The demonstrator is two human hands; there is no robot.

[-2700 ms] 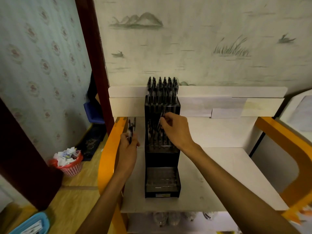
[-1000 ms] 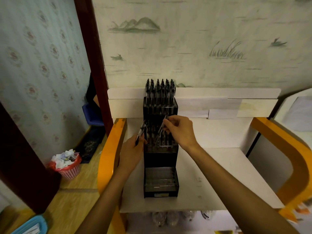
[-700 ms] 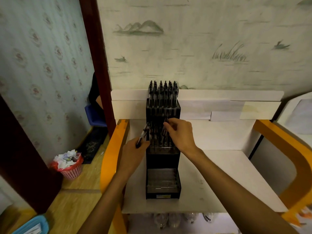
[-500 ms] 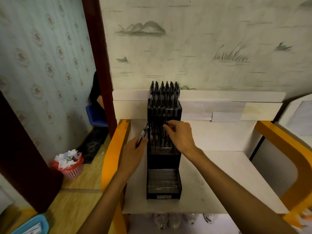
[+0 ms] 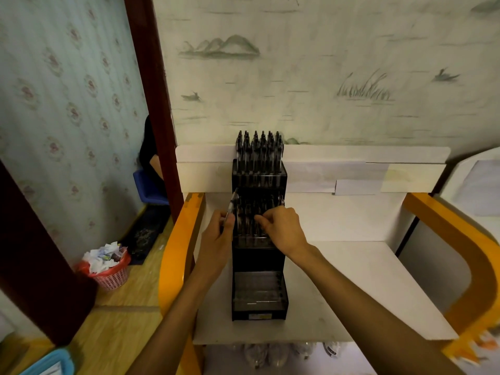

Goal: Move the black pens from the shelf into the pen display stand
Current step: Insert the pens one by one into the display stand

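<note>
- Pen display stand [image 5: 259, 266], black and three-tiered, sits on the white shelf [image 5: 351, 280] against the back panel; top tier packed with black pens [image 5: 259, 150], middle tier partly filled, bottom tier looks empty.
- Your left hand [image 5: 219, 239] grips a spare pen [image 5: 232, 209] (maybe more than one, too blurry to count), tilted, just beside the stand's left edge.
- Your right hand [image 5: 281, 228] is over the middle tier, fingers curled and pinching at a pen top there; I can't tell for sure whether it's seating one or only touching.
- Risk: slots are tight and dark, so a pen pushed in crooked could jam against a neighbour or knock seated pens askew.
- Risk: the stand is tall and narrow, so a hard sideways press from either hand might tip or slide it (nothing braces it).
- Risk: the loosely tilted pen in your left hand could slip over the shelf's orange side rail [image 5: 178, 253] toward the floor.
</note>
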